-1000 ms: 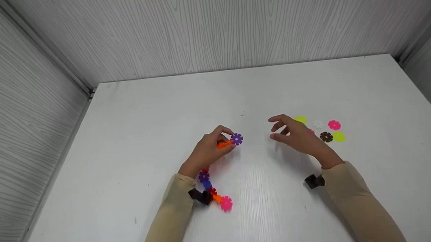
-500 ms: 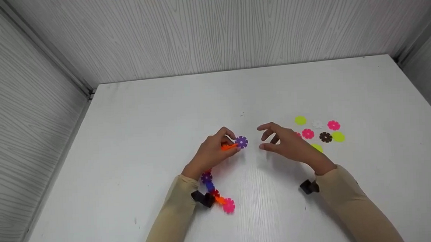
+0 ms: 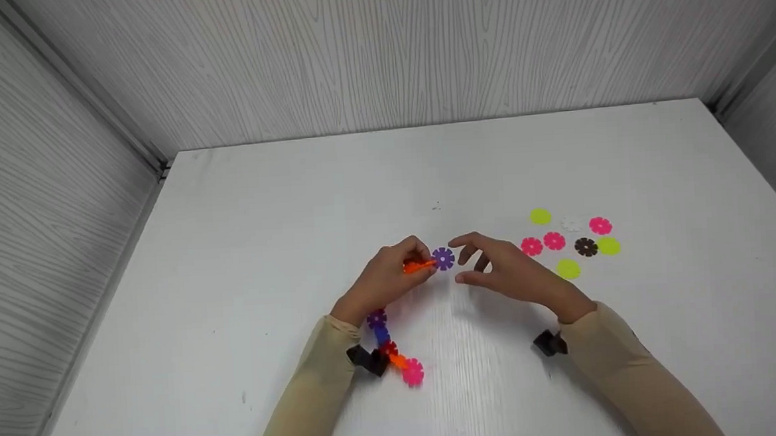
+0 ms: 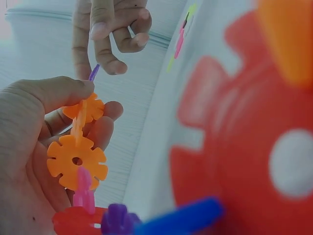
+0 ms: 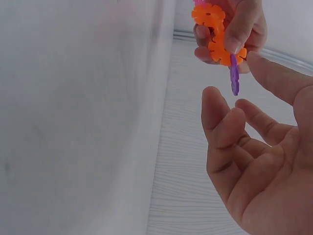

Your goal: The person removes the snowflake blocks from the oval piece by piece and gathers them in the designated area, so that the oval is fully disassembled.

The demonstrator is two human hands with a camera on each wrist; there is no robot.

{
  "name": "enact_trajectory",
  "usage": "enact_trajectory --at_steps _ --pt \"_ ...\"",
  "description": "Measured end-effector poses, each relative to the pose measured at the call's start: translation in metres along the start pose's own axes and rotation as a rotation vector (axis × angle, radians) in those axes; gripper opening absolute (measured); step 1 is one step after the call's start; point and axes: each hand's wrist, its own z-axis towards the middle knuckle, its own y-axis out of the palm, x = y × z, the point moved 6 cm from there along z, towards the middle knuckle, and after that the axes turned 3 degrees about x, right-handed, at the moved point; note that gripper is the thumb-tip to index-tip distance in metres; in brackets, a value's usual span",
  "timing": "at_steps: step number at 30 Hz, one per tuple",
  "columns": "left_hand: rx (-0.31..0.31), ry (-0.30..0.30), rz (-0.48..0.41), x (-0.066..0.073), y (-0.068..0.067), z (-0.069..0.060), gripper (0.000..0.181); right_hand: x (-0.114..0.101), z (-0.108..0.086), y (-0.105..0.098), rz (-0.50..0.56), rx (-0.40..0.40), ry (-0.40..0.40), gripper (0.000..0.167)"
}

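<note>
My left hand (image 3: 391,274) pinches an orange notched disc (image 4: 90,108) near the end of a chain of interlocked plastic discs. A purple disc (image 3: 442,259) is slotted onto that end and sticks out past the fingertips. Further down the chain, the left wrist view shows another orange disc (image 4: 77,161), a pink one (image 4: 84,191) and a red one close to the lens. The chain's tail, ending in a pink disc (image 3: 413,373), hangs by the left sleeve. My right hand (image 3: 513,268) holds nothing; its parted fingers and thumb stand just right of the purple disc.
Loose discs lie on the white table (image 3: 294,203) to the right: yellow (image 3: 541,216), white (image 3: 571,224), brown (image 3: 586,247) and several pink (image 3: 600,225). Panels with a wood-grain pattern enclose the table at the back and sides.
My right hand has moved left, away from the loose discs, toward the purple disc. My left hand has shifted slightly right and nearer me with the chain, still pinching it.
</note>
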Motion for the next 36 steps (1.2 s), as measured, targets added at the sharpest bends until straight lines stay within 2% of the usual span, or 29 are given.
enact_trajectory --at_steps 8,17,25,30,33,36 --pt "-0.017 0.008 0.013 0.003 0.002 0.000 0.017 -0.006 0.000 0.004 -0.031 0.003 -0.010 0.052" --pt "-0.036 0.039 -0.006 0.012 0.008 -0.002 0.011 -0.011 -0.001 0.009 -0.087 0.028 -0.072 0.049" --pt "-0.039 0.064 -0.005 0.013 0.007 -0.002 0.014 -0.009 -0.001 0.005 -0.018 0.024 -0.135 0.046" --pt "-0.052 0.057 0.001 0.013 0.007 -0.003 0.014 -0.008 -0.002 0.003 -0.001 0.025 -0.172 0.042" --pt "-0.061 0.062 0.016 0.012 0.008 -0.002 0.015 -0.008 -0.002 0.001 -0.032 0.038 -0.188 0.041" --pt "-0.026 0.095 0.083 0.010 0.002 -0.002 0.017 -0.005 -0.002 -0.008 -0.069 0.097 -0.218 0.035"
